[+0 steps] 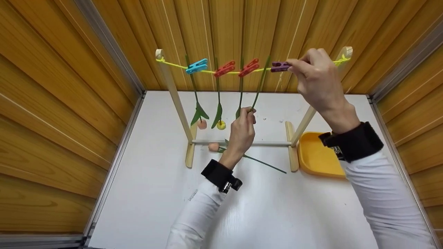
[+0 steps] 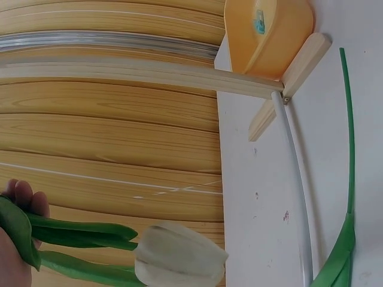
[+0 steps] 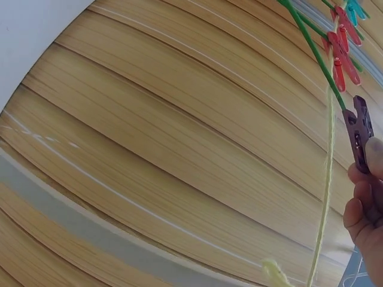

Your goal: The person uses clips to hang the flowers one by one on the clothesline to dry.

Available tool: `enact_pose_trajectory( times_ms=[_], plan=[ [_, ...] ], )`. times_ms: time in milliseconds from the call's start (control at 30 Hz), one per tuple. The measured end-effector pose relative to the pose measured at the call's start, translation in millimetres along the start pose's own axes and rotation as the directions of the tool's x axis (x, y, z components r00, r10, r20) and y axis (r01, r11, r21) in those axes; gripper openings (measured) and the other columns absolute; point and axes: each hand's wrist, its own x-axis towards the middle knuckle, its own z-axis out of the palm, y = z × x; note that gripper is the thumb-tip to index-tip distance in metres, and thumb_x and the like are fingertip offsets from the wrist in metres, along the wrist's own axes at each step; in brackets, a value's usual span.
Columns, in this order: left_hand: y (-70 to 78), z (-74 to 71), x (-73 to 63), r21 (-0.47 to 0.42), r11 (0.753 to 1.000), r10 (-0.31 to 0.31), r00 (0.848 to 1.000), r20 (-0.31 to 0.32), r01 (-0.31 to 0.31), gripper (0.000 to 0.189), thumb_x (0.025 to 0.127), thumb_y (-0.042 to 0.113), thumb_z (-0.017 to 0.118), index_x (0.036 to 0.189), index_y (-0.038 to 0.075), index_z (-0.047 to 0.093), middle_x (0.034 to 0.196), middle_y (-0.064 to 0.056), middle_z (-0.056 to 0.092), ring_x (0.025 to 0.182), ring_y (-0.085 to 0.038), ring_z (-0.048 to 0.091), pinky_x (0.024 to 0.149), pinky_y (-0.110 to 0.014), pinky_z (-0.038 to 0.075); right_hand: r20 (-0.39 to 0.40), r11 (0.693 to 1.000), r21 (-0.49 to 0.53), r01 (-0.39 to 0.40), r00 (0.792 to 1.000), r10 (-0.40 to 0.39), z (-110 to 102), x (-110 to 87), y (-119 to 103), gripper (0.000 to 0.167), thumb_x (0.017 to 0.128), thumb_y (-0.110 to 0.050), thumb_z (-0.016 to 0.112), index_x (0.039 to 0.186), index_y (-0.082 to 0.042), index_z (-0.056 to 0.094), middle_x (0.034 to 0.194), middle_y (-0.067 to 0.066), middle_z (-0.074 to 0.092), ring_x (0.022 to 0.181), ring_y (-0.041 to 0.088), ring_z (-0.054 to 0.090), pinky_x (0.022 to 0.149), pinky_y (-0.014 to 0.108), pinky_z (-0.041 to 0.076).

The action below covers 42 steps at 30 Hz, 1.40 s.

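Note:
My left hand (image 1: 242, 133) grips an artificial tulip by its stem (image 1: 262, 83), which rises beside the yellow line (image 1: 228, 72). In the left wrist view, the white bloom (image 2: 179, 257) and green leaves stick out from the fingers. My right hand (image 1: 320, 81) pinches a purple clothespin (image 1: 279, 66), its jaws towards the stem at the line's height. A blue clothespin (image 1: 197, 66) and two red clothespins, one nearest the held tulip (image 1: 249, 67), hold upside-down tulips on the line. The left hand hides the third hanging bloom.
The line is tied between wooden posts (image 1: 174, 98), joined low down by a pale bar (image 1: 270, 143). A peach tulip (image 1: 213, 147) lies on the white table (image 1: 138, 200). At the right stands a yellow bin (image 1: 318, 155) with a teal clothespin (image 2: 259, 23) inside.

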Motion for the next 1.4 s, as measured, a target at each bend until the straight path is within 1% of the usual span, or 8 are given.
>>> enact_pose_trajectory(
  times_ms=[167,267,500,767,967,1233,1333,1400],
  plan=[
    [0.1,0.7,-0.6,0.007,1.000,-0.015,1.000,0.006,0.015,0.023,0.108,0.014,0.035,0.115,0.004,0.055,0.081,-0.005,0.062,0.064,-0.013,0.055,0.058,-0.019,0.043,0.113,0.998,0.015,-0.069,0.991,0.067,0.5,10.8,-3.9,0.021,0.095,-0.005,0.062,0.109,0.006,0.072,0.083,0.020,0.051,0.081,0.031,0.044,0.069,0.032,0.028],
    [0.1,1.6,-0.4,0.000,1.000,-0.012,1.000,0.006,0.012,0.023,0.108,0.015,0.035,0.114,0.004,0.055,0.080,-0.005,0.062,0.064,-0.013,0.055,0.057,-0.020,0.043,0.155,0.997,0.009,-0.077,0.985,0.075,1.4,15.2,-5.3,0.020,0.094,-0.004,0.062,0.109,0.006,0.072,0.083,0.019,0.052,0.081,0.031,0.045,0.069,0.033,0.030],
    [-0.8,2.8,-0.9,-0.003,1.000,-0.006,1.000,0.014,0.006,0.023,0.109,0.015,0.035,0.114,0.004,0.055,0.080,-0.005,0.062,0.063,-0.012,0.054,0.057,-0.020,0.042,0.202,0.999,-0.016,-0.049,0.978,0.052,4.4,21.1,-6.6,0.019,0.094,-0.001,0.062,0.108,0.004,0.073,0.083,0.018,0.053,0.081,0.030,0.045,0.069,0.033,0.031],
    [-1.7,4.5,-2.1,0.014,1.000,0.001,1.000,-0.001,-0.001,0.023,0.108,0.013,0.037,0.113,0.002,0.056,0.079,-0.007,0.064,0.064,-0.015,0.059,0.059,-0.026,0.048,0.255,1.000,-0.011,-0.005,0.967,0.007,8.6,25.9,-6.4,0.017,0.093,0.000,0.062,0.104,0.007,0.073,0.084,0.018,0.055,0.083,0.030,0.046,0.069,0.035,0.033],
    [-2.5,5.3,-2.9,0.036,0.999,0.006,1.000,0.004,-0.006,0.022,0.108,0.013,0.037,0.112,0.003,0.056,0.079,-0.006,0.064,0.063,-0.015,0.057,0.059,-0.027,0.047,0.351,0.999,-0.033,-0.032,0.936,0.042,7.1,29.8,-6.1,0.018,0.094,-0.004,0.062,0.105,0.006,0.074,0.085,0.015,0.052,0.082,0.027,0.041,0.069,0.033,0.029],
    [-3.2,6.6,-3.5,0.044,0.999,-0.003,1.000,0.013,0.002,0.022,0.108,0.013,0.037,0.112,0.003,0.056,0.079,-0.006,0.064,0.066,-0.016,0.059,0.063,-0.029,0.050,0.479,0.992,-0.089,-0.091,0.869,0.122,2.3,35.7,-10.0,0.023,0.098,-0.011,0.059,0.111,0.002,0.073,0.092,0.015,0.055,0.088,0.028,0.040,0.072,0.037,0.029],
    [-3.1,7.1,-2.5,0.040,0.999,-0.002,1.000,0.013,0.001,0.022,0.108,0.013,0.037,0.112,0.003,0.056,0.079,-0.006,0.064,0.066,-0.017,0.060,0.064,-0.029,0.050,0.485,0.991,-0.102,-0.084,0.866,0.123,1.5,35.1,-9.9,0.024,0.099,-0.011,0.058,0.114,0.002,0.072,0.096,0.017,0.058,0.089,0.030,0.041,0.074,0.038,0.029],
    [-3.0,7.4,-1.7,0.035,0.999,-0.001,1.000,0.018,0.000,0.022,0.108,0.013,0.037,0.112,0.003,0.056,0.080,-0.006,0.065,0.067,-0.016,0.060,0.063,-0.029,0.050,0.462,0.993,-0.098,-0.065,0.881,0.103,2.4,33.6,-8.9,0.025,0.099,-0.011,0.058,0.115,0.002,0.071,0.099,0.018,0.061,0.090,0.031,0.044,0.075,0.039,0.030]
  ],
)
